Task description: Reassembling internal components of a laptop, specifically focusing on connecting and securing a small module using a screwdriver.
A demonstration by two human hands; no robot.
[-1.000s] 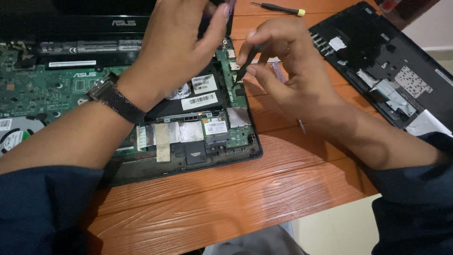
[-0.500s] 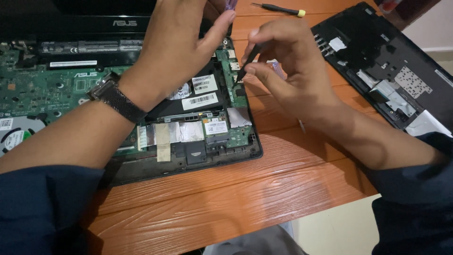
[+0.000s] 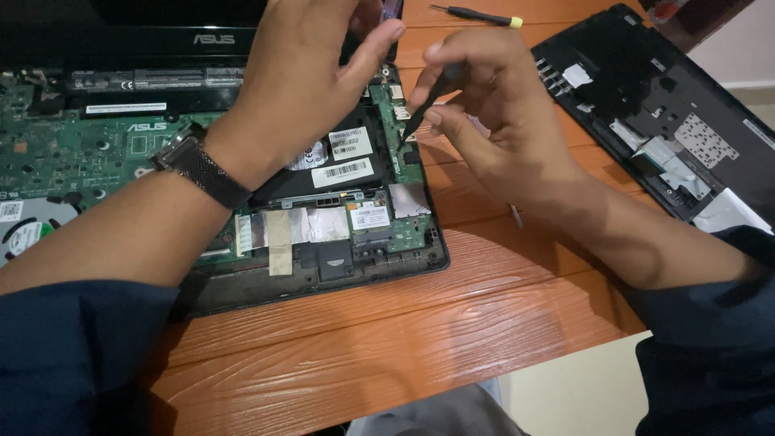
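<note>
Right hand [image 3: 500, 121] pinches a screwdriver [image 3: 428, 105], tip down on the small board [image 3: 400, 133]. Left hand [image 3: 307, 81] presses flat on the laptop [image 3: 339, 258] beside it, steadying; holds nothing.

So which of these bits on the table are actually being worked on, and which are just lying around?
In use:
- opened laptop, its green circuit board exposed
- thin dark tool, pinched in the right hand, tip at the small board on the laptop's right edge
- left hand, resting over the laptop's insides

Lying about:
- removed black cover panel, at the right
- screwdriver with yellow end, at the far edge
</note>
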